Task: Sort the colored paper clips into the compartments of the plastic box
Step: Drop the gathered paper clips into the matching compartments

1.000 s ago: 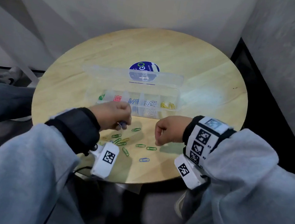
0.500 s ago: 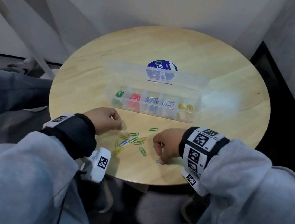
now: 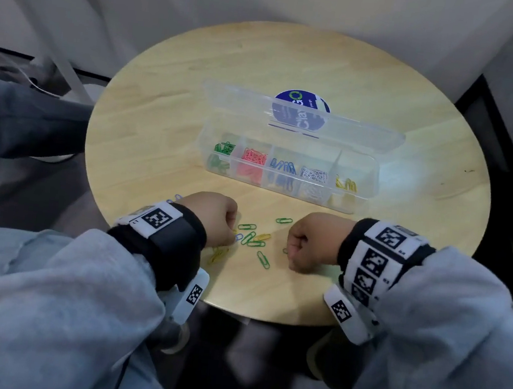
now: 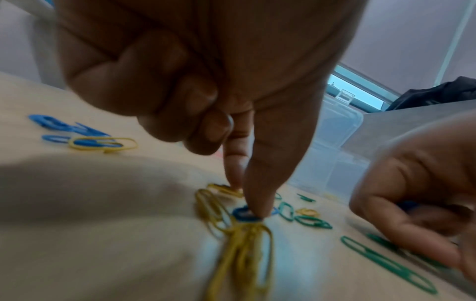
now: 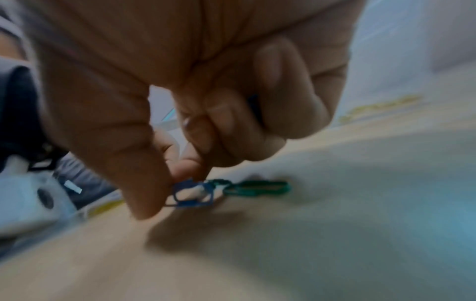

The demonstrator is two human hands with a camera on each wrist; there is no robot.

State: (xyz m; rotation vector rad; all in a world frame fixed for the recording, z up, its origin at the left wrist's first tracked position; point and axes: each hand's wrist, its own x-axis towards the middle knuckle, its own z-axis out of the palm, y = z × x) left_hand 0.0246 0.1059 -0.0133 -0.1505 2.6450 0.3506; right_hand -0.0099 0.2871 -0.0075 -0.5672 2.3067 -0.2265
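The clear plastic box (image 3: 356, 202) stands open mid-table, its compartments holding green, red, blue, white and yellow clips from left to right. Loose green, yellow and blue paper clips (image 3: 254, 240) lie between my hands near the front edge. My left hand (image 4: 247, 201) is down on this pile, thumb and index tips pinching a blue clip (image 4: 240, 216) flat on the wood, the other fingers curled. My right hand (image 5: 175, 183) pinches another blue clip (image 5: 193, 193) just off the table, beside a green clip (image 5: 257, 188). In the head view both hands (image 3: 230, 233) (image 3: 293, 253) appear as fists.
The round wooden table (image 3: 296, 61) has a blue round sticker (image 3: 300, 106) behind the box's raised lid (image 3: 289, 115). A few blue and yellow clips (image 4: 85, 138) lie left of my left hand. Walls close in behind, and a dark gap runs along the right.
My left hand has come down from near the box onto the clip pile. My right hand dropped towards the front edge and took hold of the blue clip that lay there.
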